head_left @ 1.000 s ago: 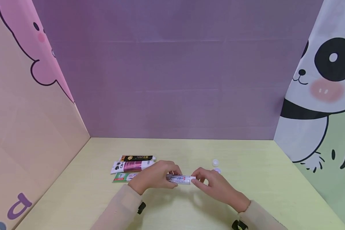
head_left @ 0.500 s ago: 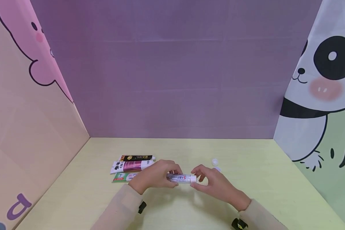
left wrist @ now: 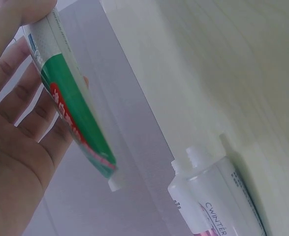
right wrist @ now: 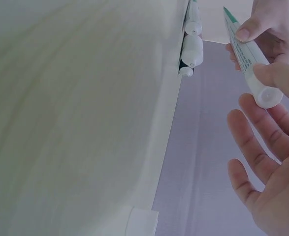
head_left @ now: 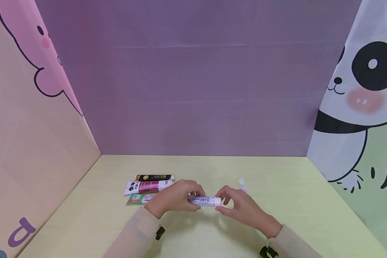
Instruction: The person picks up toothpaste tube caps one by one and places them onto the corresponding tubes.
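Observation:
My left hand (head_left: 177, 195) grips a toothpaste tube (head_left: 204, 200) level over the table, thumb below and fingers above in the head view. This tube is white with blue print, and its green and red part (left wrist: 78, 110) shows in the left wrist view. Its white cap (right wrist: 269, 97) points right, toward my right hand (head_left: 242, 208). Thumb and fingertips of that hand pinch the cap, while the other fingers spread apart in the right wrist view. Two loose white caps (head_left: 241, 182) lie behind the right hand.
Several tubes lie side by side at the left: a black one (head_left: 154, 177), a white and purple one (head_left: 148, 186) and a green one (head_left: 138, 199). Uncapped nozzles (left wrist: 198, 157) show on two. A purple wall (head_left: 193, 89) stands behind the table (head_left: 196, 236), with printed side panels.
The right fingers were close on the cap, spread a little away from it, and now lie around it again. The left hand and tube stay nearly in place.

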`<state>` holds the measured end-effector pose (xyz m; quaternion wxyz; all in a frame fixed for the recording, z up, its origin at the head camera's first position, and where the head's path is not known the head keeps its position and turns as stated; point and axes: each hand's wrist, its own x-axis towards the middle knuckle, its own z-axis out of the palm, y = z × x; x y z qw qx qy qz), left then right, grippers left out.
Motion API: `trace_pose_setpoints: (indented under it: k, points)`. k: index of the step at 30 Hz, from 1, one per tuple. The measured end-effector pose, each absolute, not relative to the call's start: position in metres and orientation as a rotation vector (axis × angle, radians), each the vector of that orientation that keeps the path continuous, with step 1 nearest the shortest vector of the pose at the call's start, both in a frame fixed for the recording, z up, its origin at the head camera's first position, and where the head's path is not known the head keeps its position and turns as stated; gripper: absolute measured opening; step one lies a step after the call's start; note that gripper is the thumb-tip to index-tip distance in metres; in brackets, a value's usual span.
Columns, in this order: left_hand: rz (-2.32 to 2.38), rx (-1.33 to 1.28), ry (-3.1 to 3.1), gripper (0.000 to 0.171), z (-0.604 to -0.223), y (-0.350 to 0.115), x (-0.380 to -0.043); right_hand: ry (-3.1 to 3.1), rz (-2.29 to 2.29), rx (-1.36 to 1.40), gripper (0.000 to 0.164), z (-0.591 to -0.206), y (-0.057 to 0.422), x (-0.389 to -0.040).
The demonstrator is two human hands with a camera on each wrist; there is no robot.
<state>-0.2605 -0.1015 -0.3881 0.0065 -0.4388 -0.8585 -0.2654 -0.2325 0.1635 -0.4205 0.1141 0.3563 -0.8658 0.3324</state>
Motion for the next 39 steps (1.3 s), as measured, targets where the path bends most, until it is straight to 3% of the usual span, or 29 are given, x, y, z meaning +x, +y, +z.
trace_pose_setpoints:
  k: [17,29,39]
  points:
    - [-0.857,-1.386,-2.669,0.024,-0.3878,-0.1024,-0.2579,-2.590,1.076,1.087,0.011,-0.4213,0.1629,-0.2334]
    - [-0.826,-1.389,-2.659,0.024,-0.3899,-0.1022,-0.2615,-2.572,1.104,1.108,0.011,-0.4202,0.1622,-0.2345]
    - [-0.808,-1.399,-2.677,0.025,-0.3905,-0.1000,-0.2609,-2.566,1.140,1.125,0.029,-0.4160,0.1577,-0.2331]
